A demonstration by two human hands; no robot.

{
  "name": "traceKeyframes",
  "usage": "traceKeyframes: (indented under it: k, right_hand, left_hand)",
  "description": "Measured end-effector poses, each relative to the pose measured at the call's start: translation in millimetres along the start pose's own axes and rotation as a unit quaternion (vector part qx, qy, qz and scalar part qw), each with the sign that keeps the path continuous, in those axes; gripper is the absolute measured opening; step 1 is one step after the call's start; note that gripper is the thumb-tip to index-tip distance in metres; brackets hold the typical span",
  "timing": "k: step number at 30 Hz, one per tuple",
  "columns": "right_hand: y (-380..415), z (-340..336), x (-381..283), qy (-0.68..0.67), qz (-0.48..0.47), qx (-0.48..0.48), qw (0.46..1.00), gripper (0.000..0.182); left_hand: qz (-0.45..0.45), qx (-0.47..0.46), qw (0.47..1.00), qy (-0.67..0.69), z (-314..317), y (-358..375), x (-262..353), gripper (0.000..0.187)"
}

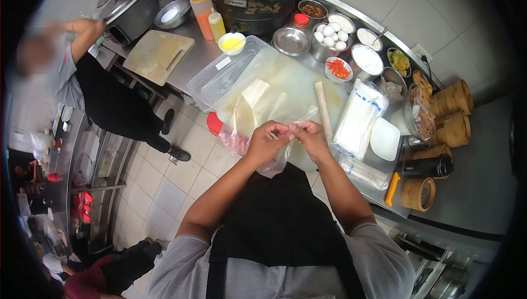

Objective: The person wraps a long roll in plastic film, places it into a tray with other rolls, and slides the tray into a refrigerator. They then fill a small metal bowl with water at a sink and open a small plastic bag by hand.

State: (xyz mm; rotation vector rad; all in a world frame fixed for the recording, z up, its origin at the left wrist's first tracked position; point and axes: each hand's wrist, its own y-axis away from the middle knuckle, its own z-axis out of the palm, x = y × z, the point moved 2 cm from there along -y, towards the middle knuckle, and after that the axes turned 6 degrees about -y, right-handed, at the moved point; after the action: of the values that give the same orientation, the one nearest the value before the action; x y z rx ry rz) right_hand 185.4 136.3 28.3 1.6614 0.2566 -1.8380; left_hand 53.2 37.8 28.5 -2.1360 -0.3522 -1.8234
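My left hand (269, 139) and my right hand (310, 137) meet at the front edge of a large pale cutting board (296, 82). Both are closed, fingertips pinched together on a thin clear plastic bag (273, 166). The film hangs below my fingers in front of the black apron, and more of it spreads to the left. Beyond my left hand, a pale, flat sheet (253, 95) lies on the board. A wooden rolling pin (323, 109) rests just past my right hand. Farther right lies a white plastic-wrapped stack (360, 117).
A clear plastic tub (211, 82) overlaps the board's left side. Eggs (331, 36) in a pot, a bowl of red strips (338, 69) and other bowls line the back. Bamboo steamers (453, 101) and an orange-handled knife (392, 190) are right. Another person (118, 88) stands left.
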Motion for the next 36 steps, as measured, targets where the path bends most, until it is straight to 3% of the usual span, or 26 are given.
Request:
traceKeyframes:
  k: [8, 11, 14, 16, 17, 20, 21, 23, 24, 28, 31, 33, 34, 35, 36]
  right_hand:
    - [3.8, 1.5, -12.7, 0.047, 0.014, 0.004, 0.999, 0.034]
    - [7.4, 4.1, -16.6, 0.065, 0.014, 0.004, 0.998, 0.037]
    - [0.3, -4.2, 1.3, 0.078, 0.013, 0.005, 0.997, 0.039]
    - [2.0, -2.0, -3.9, 0.064, 0.008, -0.004, 0.998, 0.04]
    - [4.5, -3.2, -8.0, 0.038, 0.007, -0.001, 0.999, 0.037]
    - [5.0, -14.6, -7.6, 0.015, 0.027, 0.004, 1.0, 0.03]
    - [3.0, -24.3, -2.2, 0.019, 0.048, 0.005, 0.999, 0.026]
    - [-5.1, -47.2, 23.5, 0.019, 0.057, 0.015, 0.998, 0.027]
    - [-6.6, -53.6, 32.1, 0.018, 0.066, 0.025, 0.997, 0.028]
    - [-0.8, -49.5, 27.3, 0.067, 0.067, 0.003, 0.995, 0.03]
    - [-8.5, -58.5, 18.0, -0.052, 0.019, 0.001, 0.998, 0.03]
    - [-35.8, -80.5, 10.8, 0.153, -0.041, 0.167, 0.973, 0.036]
    - [-40.7, -78.7, 3.4, 0.15, -0.041, 0.17, 0.973, 0.036]
    - [-43.4, -77.5, -8.9, 0.305, -0.123, 0.211, 0.92, 0.039]
    - [-45.5, -74.7, -19.1, 0.45, -0.2, 0.246, 0.835, 0.043]
  left_hand:
    - [0.01, 0.0, 0.999, 0.036, 1.8, -1.6, 3.8, 0.014]
    - [0.054, -0.018, 0.998, 0.013, 1.8, -4.0, 5.3, 0.01]
    - [0.003, -0.022, 1.0, -0.004, 1.2, -5.7, 0.4, 0.004]
    - [-0.084, -0.01, 0.986, 0.142, -4.8, -7.5, -4.3, 0.002]
    - [-0.084, -0.01, 0.986, 0.142, -8.0, -8.5, -5.3, 0.002]
    - [-0.169, 0.08, 0.928, 0.322, -22.4, -12.1, -5.7, 0.004]
    - [-0.168, 0.08, 0.928, 0.322, -30.2, -13.2, -9.5, 0.004]
    - [-0.141, 0.102, 0.87, 0.462, -43.9, -14.5, -19.1, 0.006]
    - [-0.17, 0.142, 0.861, 0.458, -45.2, -13.2, 3.0, 0.004]
    - [-0.186, 0.114, 0.89, 0.4, -50.2, -13.5, 10.0, 0.002]
    - [-0.192, 0.091, 0.934, 0.289, -41.8, -13.6, 14.4, 0.007]
    - [-0.147, 0.069, 0.972, 0.17, -37.3, -11.9, 19.9, 0.01]
    - [-0.147, 0.067, 0.973, 0.167, -34.0, -11.8, 21.1, 0.01]
    - [-0.135, 0.071, 0.978, 0.14, -30.9, -12.4, 22.8, 0.009]
    - [-0.121, 0.075, 0.983, 0.113, -27.9, -13.2, 27.1, 0.009]
